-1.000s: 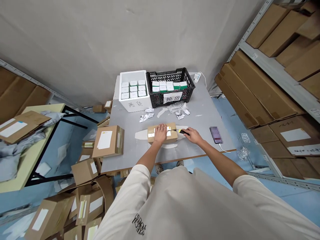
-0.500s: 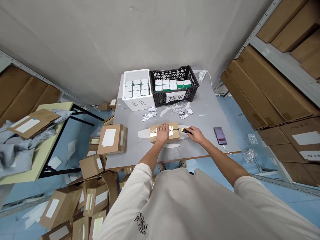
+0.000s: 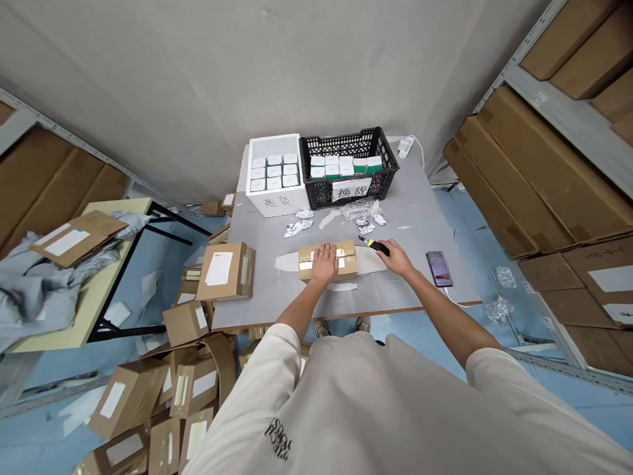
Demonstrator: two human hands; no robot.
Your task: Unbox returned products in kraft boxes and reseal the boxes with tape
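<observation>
A small cardboard box (image 3: 350, 265) with tape and a white label lies near the front of the grey table (image 3: 277, 297). My left hand (image 3: 325, 264) rests flat on its top, fingers stretched forward, pressing rather than gripping. To the right of the box, my right hand (image 3: 395, 257) is closed around a black and yellow box cutter (image 3: 376, 247). The cutter's tip points left and away from me, apart from the box. Pale torn-looking patches (image 3: 370, 259) mark the tabletop around the box.
A taped carton (image 3: 225, 272) stands at the table's left. Behind are a white foam box (image 3: 277, 201) and a black crate (image 3: 349, 193) holding small white-green boxes. Crumpled paper (image 3: 299, 227), bubble wrap (image 3: 359, 210) and a phone (image 3: 439, 268) lie about. Several cartons (image 3: 133, 396) pile up left below.
My right hand has drawn the box cutter off the box's right end, to the right and slightly up. My left hand stays on the box. The view has shifted slightly.
</observation>
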